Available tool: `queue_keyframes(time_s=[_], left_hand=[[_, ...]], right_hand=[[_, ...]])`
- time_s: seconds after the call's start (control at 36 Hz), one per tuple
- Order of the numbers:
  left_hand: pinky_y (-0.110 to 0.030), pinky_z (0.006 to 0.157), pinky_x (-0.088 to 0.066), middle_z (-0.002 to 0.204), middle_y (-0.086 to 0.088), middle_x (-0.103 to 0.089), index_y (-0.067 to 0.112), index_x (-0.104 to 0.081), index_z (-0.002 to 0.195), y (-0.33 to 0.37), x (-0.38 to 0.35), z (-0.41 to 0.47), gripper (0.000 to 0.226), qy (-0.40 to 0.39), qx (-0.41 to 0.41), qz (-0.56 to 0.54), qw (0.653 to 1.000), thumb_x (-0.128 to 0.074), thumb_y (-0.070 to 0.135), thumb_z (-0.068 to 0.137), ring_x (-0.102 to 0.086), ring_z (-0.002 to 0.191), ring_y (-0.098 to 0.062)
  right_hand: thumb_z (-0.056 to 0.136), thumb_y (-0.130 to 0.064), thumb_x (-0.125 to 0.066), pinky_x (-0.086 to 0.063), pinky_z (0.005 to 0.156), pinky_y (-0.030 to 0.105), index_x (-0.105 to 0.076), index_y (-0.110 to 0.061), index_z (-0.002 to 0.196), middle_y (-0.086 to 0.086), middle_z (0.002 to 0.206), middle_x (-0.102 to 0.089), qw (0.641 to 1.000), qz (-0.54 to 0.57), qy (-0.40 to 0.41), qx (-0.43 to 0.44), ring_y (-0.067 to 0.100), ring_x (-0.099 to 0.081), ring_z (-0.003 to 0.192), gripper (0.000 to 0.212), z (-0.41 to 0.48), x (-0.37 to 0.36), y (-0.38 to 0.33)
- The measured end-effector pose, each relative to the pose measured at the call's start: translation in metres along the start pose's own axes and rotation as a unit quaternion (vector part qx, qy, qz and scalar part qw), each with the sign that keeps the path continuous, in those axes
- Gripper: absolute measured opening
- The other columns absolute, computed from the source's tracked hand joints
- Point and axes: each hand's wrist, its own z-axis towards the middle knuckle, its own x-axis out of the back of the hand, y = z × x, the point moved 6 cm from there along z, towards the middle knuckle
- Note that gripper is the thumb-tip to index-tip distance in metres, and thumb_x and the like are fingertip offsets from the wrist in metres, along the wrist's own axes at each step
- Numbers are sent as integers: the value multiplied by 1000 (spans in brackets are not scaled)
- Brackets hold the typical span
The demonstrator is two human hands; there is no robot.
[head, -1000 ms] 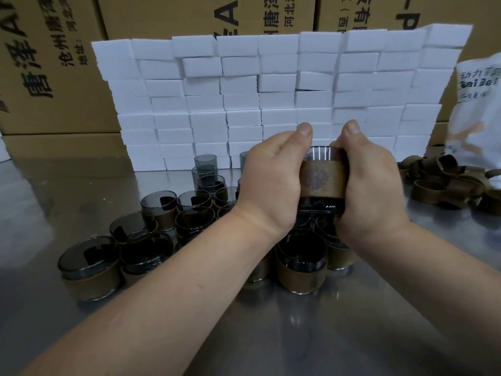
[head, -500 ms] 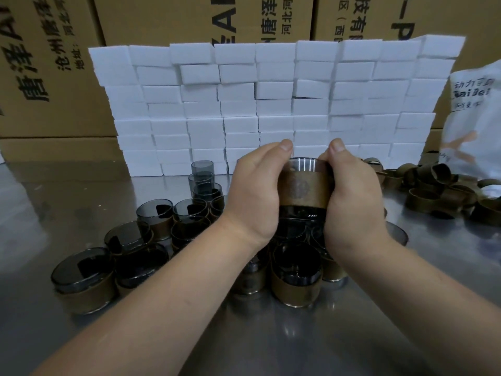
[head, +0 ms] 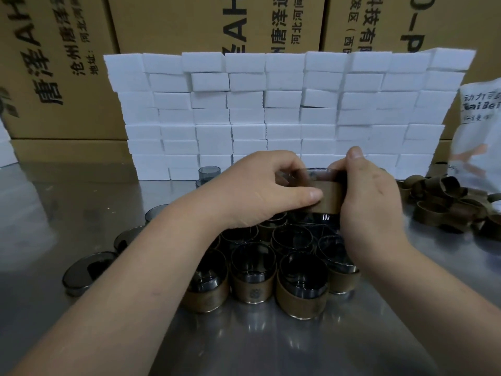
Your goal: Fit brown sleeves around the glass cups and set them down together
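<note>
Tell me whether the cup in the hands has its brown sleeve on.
On: the brown sleeve wraps the held glass cup, glass showing above and below it, left hand and right hand gripping it.

Cardboard boxes (head: 67,77) printed 唐泽, AH (cropped), white bag (head: 478,131) lettered aiBei

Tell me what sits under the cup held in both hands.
Below the held cup: sleeved cups packed together on the metal table. The left hand and right hand cover part of the group.

Sleeved cups (head: 252,278) crowd the bench (head: 244,348) under your left hand (head: 252,185) and right hand (head: 371,204); bare bench nearer you, loose sleeves (head: 433,210) to their right, foam blocks (head: 271,118) ahead
</note>
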Motion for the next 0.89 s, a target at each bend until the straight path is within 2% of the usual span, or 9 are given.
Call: queue_keyframes(time_s=[0.06,0.11,0.19,0.28,0.42,0.5,0.58,0.75,0.89], left_hand=[[-27,73,-52,84,9,-68,29,-62,80,0,3,1,27,11,6,44,999,-68,49,62,-62,77,-5],[-32,79,-51,91,9,-65,28,-61,75,-3,11,4,25,56,8,95,994,-74,46,64,-61,86,-8],[-23,64,-44,87,12,-58,28,-58,68,-14,35,7,21,193,45,128,972,-72,44,69,-55,78,-2],[-21,48,-35,67,12,-54,24,-59,65,-28,58,20,26,255,100,158,949,-70,45,75,-50,56,-2],[-25,45,-29,57,1,-50,14,-62,67,-52,76,69,32,173,160,283,930,-63,43,83,-44,52,-13],[-28,52,-35,73,-8,-57,4,-69,90,-78,79,92,36,124,191,349,909,-58,38,87,-51,66,-22],[-30,64,-37,89,-12,-61,6,-67,102,-104,70,103,33,72,198,381,900,-51,33,92,-52,81,-25],[-32,70,-40,88,-12,-59,2,-66,102,-143,38,109,38,-27,219,404,888,-45,33,96,-51,80,-24],[-33,75,-42,96,-13,-62,4,-64,107,-162,33,111,36,-53,224,418,879,-43,32,97,-56,89,-26]], right_hand=[[85,-44,-34,-46,58,17,-62,-25,63,-17,68,-66,1000,-6,4,3,-4,-57,62,40,3,1,0],[85,-42,-35,-48,76,20,-64,-31,76,-25,79,-66,1000,-12,13,16,-10,-58,78,32,6,4,-3],[84,-40,-38,-46,97,34,-62,-35,92,-24,97,-65,999,-7,20,27,-10,-56,100,26,11,9,-7],[83,-38,-40,-46,98,40,-63,-35,86,-19,97,-67,1000,7,16,23,-5,-58,102,24,14,8,-7],[82,-34,-43,-49,86,31,-64,-32,75,-18,84,-69,999,28,-13,33,-4,-61,89,22,10,0,-6],[82,-32,-44,-48,80,25,-65,-33,72,-21,80,-69,998,25,-18,51,-4,-62,84,23,7,-1,-5],[81,-32,-45,-48,78,26,-65,-32,70,-20,78,-69,998,32,-19,52,-3,-63,83,23,9,0,-3],[79,-28,-46,-49,70,14,-66,-30,62,-16,73,-70,997,60,-28,35,-3,-63,77,25,9,0,-2],[79,-30,-46,-50,72,22,-67,-31,61,-13,74,-70,998,54,-23,38,1,-63,77,28,11,5,-5]])
